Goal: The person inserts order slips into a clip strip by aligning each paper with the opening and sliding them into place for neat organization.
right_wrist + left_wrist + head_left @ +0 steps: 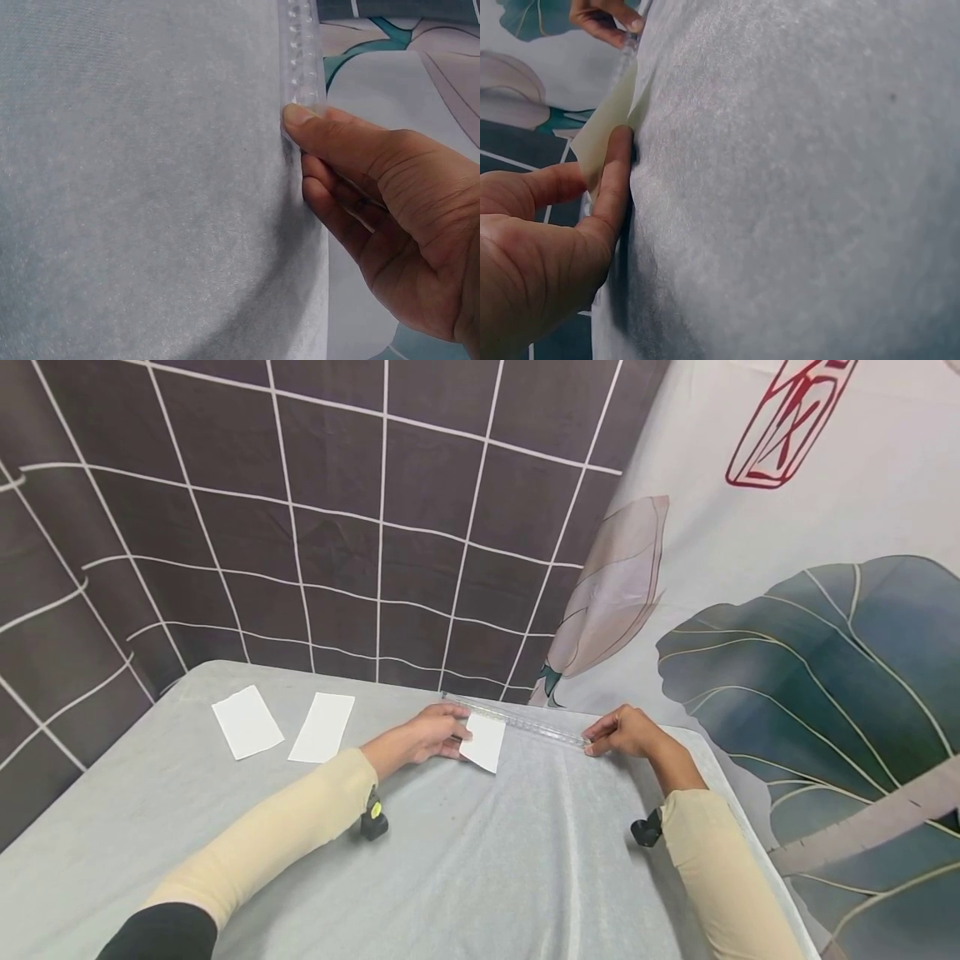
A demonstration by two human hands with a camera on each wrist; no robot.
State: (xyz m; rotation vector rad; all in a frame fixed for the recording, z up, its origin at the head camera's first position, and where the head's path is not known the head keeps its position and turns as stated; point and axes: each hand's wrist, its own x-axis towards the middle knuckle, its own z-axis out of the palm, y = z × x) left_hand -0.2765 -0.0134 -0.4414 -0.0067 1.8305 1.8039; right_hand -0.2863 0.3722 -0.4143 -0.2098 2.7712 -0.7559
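Note:
My left hand (437,732) pinches the left edge of a small white paper (485,745) between thumb and fingers. In the left wrist view this paper (604,139) tilts up off the cloth. A clear plastic ruler (536,724) runs along the paper's upper edge and slopes down to the right. Its right end is pinched by my right hand (628,732). The right wrist view shows the thumb lying on the end of the ruler (301,56), with the other fingers curled below. My left hand partly covers the paper's left side.
Two white paper sheets (247,722) (322,727) lie flat on the left of the table, which has a pale grey cloth (465,877). Behind the table hangs a dark curtain (330,552) with white grid lines. A leaf-patterned cloth (720,560) hangs at the right.

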